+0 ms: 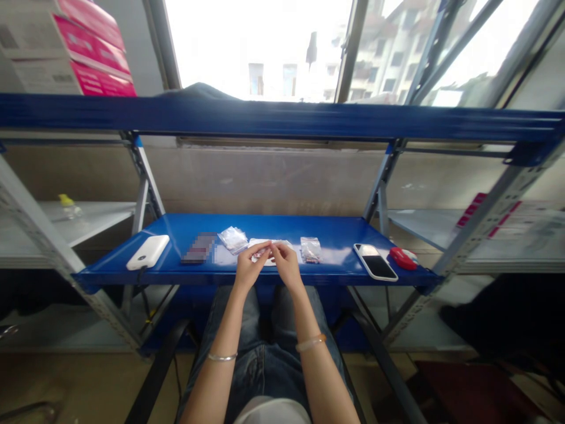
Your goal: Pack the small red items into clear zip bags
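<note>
My left hand [251,268] and my right hand [286,263] come together above the front part of the blue table [273,224]. Their fingertips are pinched and almost touching; whatever is between them is too small to make out. Beneath the fingers lies a white sheet or flat bag [256,241], partly covered by the hands. Just left of it is a loose pile of clear plastic bags [233,238]. To the right lies a clear zip bag [311,249] with small brownish pieces at its bottom.
On the left are a white power bank [148,252] with a cable and a pixelated dark rectangular item [199,248]. A phone [375,261] and a red object [402,258] lie at the right. A blue shelf beam [282,121] crosses above the table.
</note>
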Tool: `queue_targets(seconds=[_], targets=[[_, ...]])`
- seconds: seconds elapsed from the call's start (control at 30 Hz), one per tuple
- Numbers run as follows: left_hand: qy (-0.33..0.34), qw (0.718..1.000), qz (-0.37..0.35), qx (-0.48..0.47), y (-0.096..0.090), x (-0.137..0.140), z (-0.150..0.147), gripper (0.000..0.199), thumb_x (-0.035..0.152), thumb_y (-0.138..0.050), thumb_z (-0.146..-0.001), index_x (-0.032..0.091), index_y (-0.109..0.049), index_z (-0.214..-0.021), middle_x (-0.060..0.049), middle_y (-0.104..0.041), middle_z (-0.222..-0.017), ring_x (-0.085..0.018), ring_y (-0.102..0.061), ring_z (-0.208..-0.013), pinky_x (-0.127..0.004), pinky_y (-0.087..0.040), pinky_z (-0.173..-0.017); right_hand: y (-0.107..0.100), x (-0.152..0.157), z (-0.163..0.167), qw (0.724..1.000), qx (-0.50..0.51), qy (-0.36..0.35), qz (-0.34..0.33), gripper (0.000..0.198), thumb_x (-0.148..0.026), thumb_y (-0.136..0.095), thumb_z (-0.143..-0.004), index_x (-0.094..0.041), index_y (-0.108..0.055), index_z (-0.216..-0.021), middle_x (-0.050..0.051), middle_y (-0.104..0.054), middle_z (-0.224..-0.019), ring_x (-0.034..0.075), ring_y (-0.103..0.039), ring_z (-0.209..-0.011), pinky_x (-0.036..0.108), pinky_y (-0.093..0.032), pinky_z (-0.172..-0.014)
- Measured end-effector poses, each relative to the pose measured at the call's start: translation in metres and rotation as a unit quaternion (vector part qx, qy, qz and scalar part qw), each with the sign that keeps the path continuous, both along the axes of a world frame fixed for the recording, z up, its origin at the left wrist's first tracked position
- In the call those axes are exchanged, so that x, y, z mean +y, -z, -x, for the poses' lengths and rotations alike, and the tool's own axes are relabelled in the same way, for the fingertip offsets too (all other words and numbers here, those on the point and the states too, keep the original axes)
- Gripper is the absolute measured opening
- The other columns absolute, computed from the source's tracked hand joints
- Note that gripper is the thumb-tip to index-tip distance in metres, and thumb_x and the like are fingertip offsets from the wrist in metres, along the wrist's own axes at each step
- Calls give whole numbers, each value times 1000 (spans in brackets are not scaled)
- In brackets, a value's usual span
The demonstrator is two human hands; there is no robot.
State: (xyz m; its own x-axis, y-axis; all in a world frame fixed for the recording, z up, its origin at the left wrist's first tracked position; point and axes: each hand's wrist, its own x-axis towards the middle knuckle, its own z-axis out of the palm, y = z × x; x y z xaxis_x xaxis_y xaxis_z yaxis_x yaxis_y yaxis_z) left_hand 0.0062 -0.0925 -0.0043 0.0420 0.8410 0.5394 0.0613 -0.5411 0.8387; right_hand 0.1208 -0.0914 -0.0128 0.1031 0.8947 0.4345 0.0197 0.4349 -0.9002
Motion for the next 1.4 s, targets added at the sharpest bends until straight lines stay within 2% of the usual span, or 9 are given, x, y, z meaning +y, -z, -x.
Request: queue_targets(seconds=[0.2, 0.37, 0.53, 0.67, 0.8, 0.97, 1.13, 1.27, 1.4], targets=[[1, 1000, -3, 12, -3, 0, 5, 26, 31, -65, -75, 16, -72, -95, -9, -72, -101, -24, -65, -98, -35, -49, -90, -7, -6, -9, 999, -7, -42, -3, 32, -49, -60, -75, -19, -67, -81, 4, -68, -74, 18, -64, -69, 28, -50, -60], [25, 999, -9, 20, -3, 0, 2, 20, 29, -63, -77, 16, -72, -89, -7, -73, -91, -21, -67, -88, -32, -51, -82, -12, -13, -17, 999, -40, -24, -14, 31, -47, -58, -79, -18, -66, -72, 3, -64, -64, 16, -60, -65, 28, -47, -62], [40, 999, 2, 11, -4, -2, -1, 18, 32, -60, -79, 15, -68, -82, -5, -72, -81, -18, -67, -76, -27, -52, -70, -16, -16, -21, 998, -64, -22, -16, 32, -47, -55, -81, -18, -62, -70, 2, -61, -63, 15, -58, -63, 27, -45, -61], [1, 998, -35, 55, -8, -7, 0, 17, 32, -55, -83, 16, -62, -80, -3, -68, -76, -16, -65, -72, -24, -50, -67, -17, -17, -21, 995, -91, -41, -27, 28, -45, -52, -83, -19, -58, -74, 1, -62, -67, 15, -59, -66, 26, -45, -63], [-55, 990, -73, 105, -9, -11, -2, 18, 31, -49, -87, 18, -58, -78, -2, -66, -71, -14, -64, -67, -23, -48, -64, -18, -18, -14, 994, -100, -20, -32, 25, -39, -48, -84, -19, -55, -72, 1, -60, -68, 14, -57, -67, 26, -45, -65], [-135, 985, -64, 86, -5, -12, -11, 19, 33, -48, -88, 18, -56, -79, -2, -67, -69, -14, -63, -62, -23, -47, -60, -22, -22, -7, 992, -116, 6, -50, 22, -35, -44, -85, -20, -52, -72, 1, -59, -69, 15, -57, -69, 26, -44, -64], [-209, 976, -43, 37, -3, -8, -9, 22, 36, -48, -87, 18, -56, -75, -1, -66, -64, -14, -63, -60, -23, -47, -58, -26, -27, -2, 988, -148, -22, -48, 18, -31, -46, -82, -19, -51, -69, 1, -59, -70, 15, -56, -71, 26, -43, -65], [-176, 984, -38, -12, -5, -5, 0, 22, 38, -52, -85, 17, -61, -82, -4, -70, -74, -16, -67, -68, -24, -51, -64, -24, -26, 5, 992, -124, -7, -30, 18, -30, -47, -79, -19, -50, -66, 0, -56, -66, 15, -54, -67, 24, -41, -58], [-164, 982, -86, 43, -4, -6, 2, 19, 33, -57, -83, 18, -68, -84, -5, -73, -82, -17, -68, -73, -26, -53, -69, -19, -22, 7, 991, -107, 77, -13, 18, -33, -48, -80, -19, -53, -70, 1, -58, -70, 16, -55, -68, 25, -41, -57]])
